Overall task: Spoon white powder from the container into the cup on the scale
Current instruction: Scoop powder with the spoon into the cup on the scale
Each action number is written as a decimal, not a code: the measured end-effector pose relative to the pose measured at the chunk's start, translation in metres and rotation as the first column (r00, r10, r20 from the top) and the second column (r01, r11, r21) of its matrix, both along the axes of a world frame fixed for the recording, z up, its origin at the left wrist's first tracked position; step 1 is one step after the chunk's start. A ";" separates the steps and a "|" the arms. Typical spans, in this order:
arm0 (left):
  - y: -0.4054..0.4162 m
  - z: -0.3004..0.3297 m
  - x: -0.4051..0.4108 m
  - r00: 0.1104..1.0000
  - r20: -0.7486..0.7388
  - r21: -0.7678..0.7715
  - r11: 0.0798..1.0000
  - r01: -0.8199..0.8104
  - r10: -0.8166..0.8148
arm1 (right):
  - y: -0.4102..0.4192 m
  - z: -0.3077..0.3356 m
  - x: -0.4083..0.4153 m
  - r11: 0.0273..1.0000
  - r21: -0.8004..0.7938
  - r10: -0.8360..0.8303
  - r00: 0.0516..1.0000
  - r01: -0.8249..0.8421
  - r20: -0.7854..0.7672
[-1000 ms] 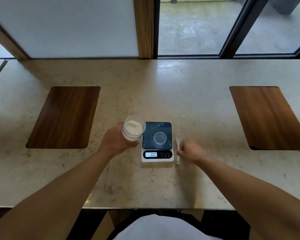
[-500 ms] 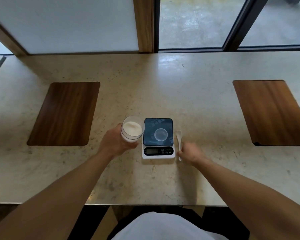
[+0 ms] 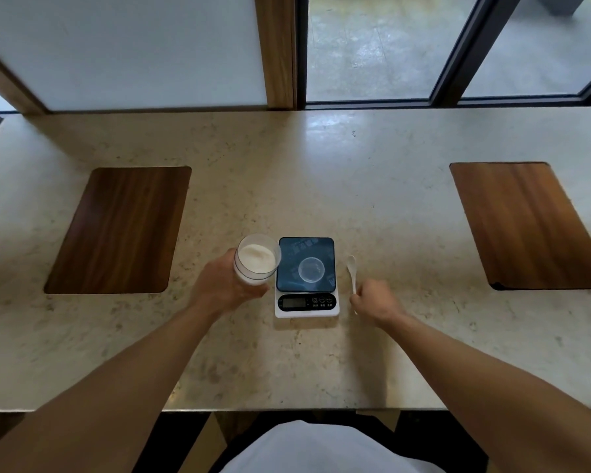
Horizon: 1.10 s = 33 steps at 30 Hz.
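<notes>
A clear round container (image 3: pixel 257 263) of white powder is gripped by my left hand (image 3: pixel 224 288), tilted slightly, just left of the scale. The white scale (image 3: pixel 307 302) has a dark blue platform and a dark, unlit display. A small clear cup (image 3: pixel 311 270) stands in the middle of the platform and looks empty. A white spoon (image 3: pixel 352 270) lies on the counter right of the scale, bowl pointing away from me. My right hand (image 3: pixel 374 300) is closed over the spoon's handle end.
The beige stone counter (image 3: pixel 321 186) has two inset wooden panels, one at the left (image 3: pixel 120 230) and one at the right (image 3: pixel 526 223). A window and wooden post run along the back edge. The counter's front edge is close to my body.
The scale's display was lit a second ago and is now dark. My right hand has stayed at the spoon's handle. The container has barely moved; the camera view has shifted a little.
</notes>
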<state>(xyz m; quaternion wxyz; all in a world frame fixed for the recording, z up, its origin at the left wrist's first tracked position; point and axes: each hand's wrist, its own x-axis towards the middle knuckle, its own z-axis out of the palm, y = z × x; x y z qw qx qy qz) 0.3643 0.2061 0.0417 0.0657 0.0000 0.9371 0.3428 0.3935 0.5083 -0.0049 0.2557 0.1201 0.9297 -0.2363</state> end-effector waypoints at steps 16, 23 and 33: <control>0.014 0.014 -0.004 0.994 -0.066 -0.048 0.995 0.085 -0.088 | 0.003 0.073 -0.018 0.987 -0.160 -0.052 0.889 -0.024 -0.454; 0.017 0.015 -0.002 0.994 -0.051 -0.071 0.993 0.093 -0.097 | -0.005 0.101 -0.008 0.961 -0.203 0.020 0.783 -0.186 -0.622; 0.010 0.013 0.004 0.986 -0.050 -0.159 0.976 0.147 -0.157 | -0.029 0.118 0.004 0.885 -0.135 0.237 0.680 -0.446 -0.694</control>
